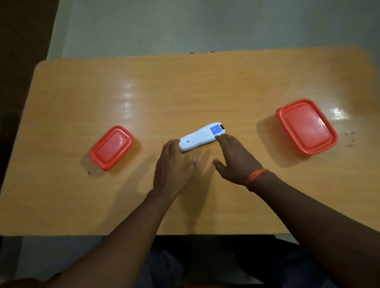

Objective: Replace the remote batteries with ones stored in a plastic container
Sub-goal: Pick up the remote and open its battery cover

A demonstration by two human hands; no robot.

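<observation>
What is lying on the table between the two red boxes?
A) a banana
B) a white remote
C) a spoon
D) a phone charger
B: a white remote lies back side up between the small box and the big box, with the left hand and right hand reaching for its two ends.
</observation>
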